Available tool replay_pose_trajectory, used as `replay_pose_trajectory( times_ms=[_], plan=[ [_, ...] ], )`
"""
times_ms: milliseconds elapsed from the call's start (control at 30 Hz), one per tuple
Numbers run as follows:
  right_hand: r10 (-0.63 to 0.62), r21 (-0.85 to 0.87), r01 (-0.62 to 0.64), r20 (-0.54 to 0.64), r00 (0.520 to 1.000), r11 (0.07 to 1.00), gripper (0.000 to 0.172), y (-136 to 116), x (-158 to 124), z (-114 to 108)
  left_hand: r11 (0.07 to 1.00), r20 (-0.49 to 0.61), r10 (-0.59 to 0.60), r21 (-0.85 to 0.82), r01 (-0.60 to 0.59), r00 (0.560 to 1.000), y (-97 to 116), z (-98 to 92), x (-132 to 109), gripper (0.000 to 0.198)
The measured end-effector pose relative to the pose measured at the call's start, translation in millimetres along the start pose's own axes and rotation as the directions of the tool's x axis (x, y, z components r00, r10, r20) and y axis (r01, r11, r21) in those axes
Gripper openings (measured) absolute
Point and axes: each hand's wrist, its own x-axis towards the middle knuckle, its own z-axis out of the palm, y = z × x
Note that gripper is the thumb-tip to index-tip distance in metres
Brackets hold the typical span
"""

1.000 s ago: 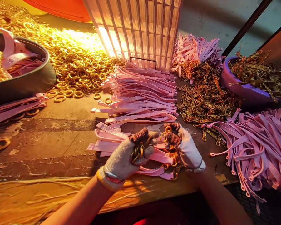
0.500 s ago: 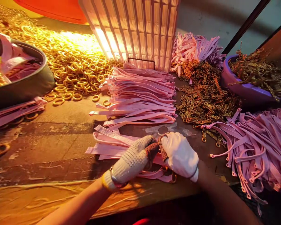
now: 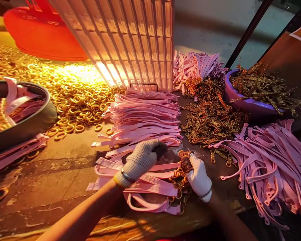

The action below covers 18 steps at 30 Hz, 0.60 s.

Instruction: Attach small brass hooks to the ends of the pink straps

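- Left hand (image 3: 144,159): gloved, fingers curled; whether it grasps anything is hidden.
- Right hand (image 3: 196,172): gloved, fingers bent at a pink strap's end; I cannot tell whether they grip it.
- Below and between both hands: pink straps with metal fittings (image 3: 160,185) at their right ends.
- Just beyond the hands: a stack of pink straps (image 3: 145,117).
- Right of the right hand: a loose strap pile (image 3: 273,167).
- Beyond the left hand, leftward: heaped gold-coloured rings (image 3: 82,103).

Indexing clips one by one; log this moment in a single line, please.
left hand: over pink straps, grip unclear | right hand: at gold-coloured fittings, grip unclear | rest: gold rings, purple bowl
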Motion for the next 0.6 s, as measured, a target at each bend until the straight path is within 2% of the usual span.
replay_pose_trajectory(
  times_ms=[67, 100, 167, 233, 367, 500, 600],
  plan=[
    [0.025, -0.083, -0.031, -0.071, 0.997, 0.996, 0.029, 12, -3, 12, 0.96, -0.059, 0.135, 0.255, -0.116, 0.989, 5, -1.5, 32, 0.029],
    [0.029, -0.122, -0.04, -0.086, 0.996, 0.992, 0.027, 16, -5, 17, 0.918, -0.029, 0.162, 0.372, -0.14, 0.986, 8, 1.0, 48, 0.029],
    [0.024, -0.165, -0.034, -0.063, 0.998, 0.986, 0.025, 19, -7, 24, 0.813, 0.063, 0.126, 0.565, -0.139, 0.99, 16, 11.4, 73, 0.028],
    [0.017, -0.174, -0.02, -0.019, 1.0, 0.985, 0.025, 17, -7, 25, 0.727, 0.11, 0.053, 0.677, -0.114, 0.993, 24, 24.6, 88, 0.029],
    [-0.012, -0.196, 0.024, 0.062, 0.998, 0.98, 0.017, 8, -5, 19, 0.663, 0.104, -0.009, 0.745, -0.072, 0.995, 34, 40.3, 89, 0.034],
    [-0.039, -0.19, 0.059, 0.107, 0.994, 0.98, 0.017, 2, -4, 15, 0.622, 0.156, -0.039, 0.777, -0.098, 0.987, 34, 38.4, 81, 0.03],
    [-0.029, -0.146, 0.045, 0.107, 0.994, 0.988, 0.021, 3, -6, 17, 0.64, 0.189, 0.003, 0.754, -0.147, 0.982, 27, 33.3, 80, 0.031]
  ],
)
